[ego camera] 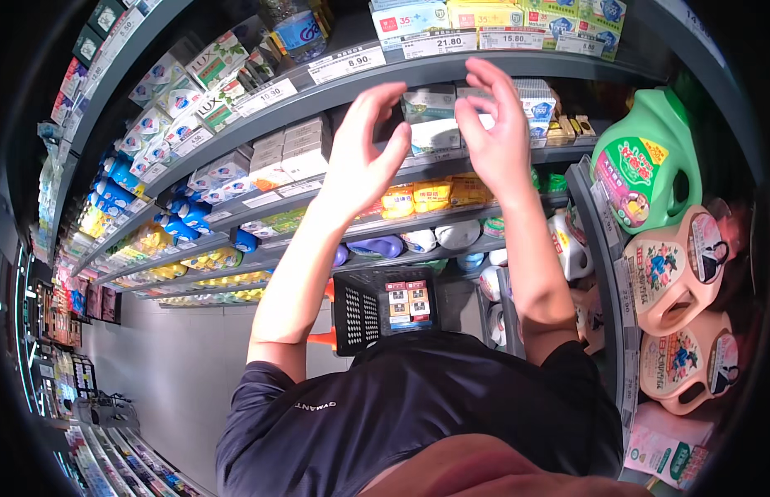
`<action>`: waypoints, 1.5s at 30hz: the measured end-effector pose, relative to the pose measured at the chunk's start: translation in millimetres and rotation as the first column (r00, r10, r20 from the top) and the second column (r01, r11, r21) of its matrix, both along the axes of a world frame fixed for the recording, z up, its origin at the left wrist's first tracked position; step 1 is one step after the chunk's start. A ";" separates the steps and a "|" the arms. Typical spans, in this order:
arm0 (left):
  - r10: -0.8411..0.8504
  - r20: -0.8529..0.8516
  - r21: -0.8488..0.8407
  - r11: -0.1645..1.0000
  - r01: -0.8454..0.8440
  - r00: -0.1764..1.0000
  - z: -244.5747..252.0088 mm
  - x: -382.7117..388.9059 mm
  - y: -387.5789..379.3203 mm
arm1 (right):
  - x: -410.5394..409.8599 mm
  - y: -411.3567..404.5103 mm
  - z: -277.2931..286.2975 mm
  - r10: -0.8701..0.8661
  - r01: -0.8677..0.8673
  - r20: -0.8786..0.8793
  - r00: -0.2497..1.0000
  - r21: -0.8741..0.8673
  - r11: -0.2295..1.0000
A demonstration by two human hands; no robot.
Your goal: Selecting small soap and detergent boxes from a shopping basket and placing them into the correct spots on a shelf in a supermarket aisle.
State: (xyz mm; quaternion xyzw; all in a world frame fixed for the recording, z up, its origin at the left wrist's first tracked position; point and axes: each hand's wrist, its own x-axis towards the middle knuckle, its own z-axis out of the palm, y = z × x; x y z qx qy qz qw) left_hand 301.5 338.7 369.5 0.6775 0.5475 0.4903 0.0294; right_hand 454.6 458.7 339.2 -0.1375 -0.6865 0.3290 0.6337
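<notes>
Both hands are raised in front of store shelves. My left hand (369, 152) has its fingers curved and apart, with nothing in it, before a shelf of boxed soap. My right hand (494, 127) is likewise empty, its fingers spread and bent, overlapping more soap boxes. Between the hands, white and grey-green soap boxes (436, 133) stand on the second shelf. Boxes in blue, yellow and green (484, 15) line the shelf above, over price tags. Lower down are yellow packets (431, 194). Below, a black shopping basket (357, 310) with orange parts holds several small red and white boxes (408, 301).
At the right, a side shelf (599, 217) holds a green detergent jug (649, 161) and beige jugs (677, 267). White and green soap boxes (220, 59) and blue bottles (189, 217) fill the left shelves. Grey floor (180, 360) runs along the aisle, with another shelf (124, 466) at lower left.
</notes>
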 end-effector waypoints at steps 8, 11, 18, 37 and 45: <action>0.266 -0.287 0.226 0.952 -0.205 0.920 85.8 9.0 51.5 | -21.8 69.8 82.3 -0.551 0.491 0.079 0.831 0.364 0.792; 0.270 -0.339 0.243 0.951 -0.193 0.901 90.9 -1.1 69.3 | -13.0 57.7 113.3 -0.268 0.247 0.113 0.957 0.173 0.953; 0.501 -0.365 0.371 0.851 -0.371 0.785 114.0 -31.2 122.0 | -17.0 45.1 114.3 -0.162 0.146 0.099 0.982 0.147 0.978; 0.080 0.193 0.268 0.955 -0.131 0.978 121.3 -35.5 28.5 | 42.1 -76.1 2.9 0.471 -0.529 -0.254 0.845 -0.265 0.806; -0.174 0.001 -0.241 0.956 0.169 0.985 -62.7 15.6 -116.3 | 35.0 -122.7 -115.8 0.607 -0.826 -0.649 0.459 -0.563 0.024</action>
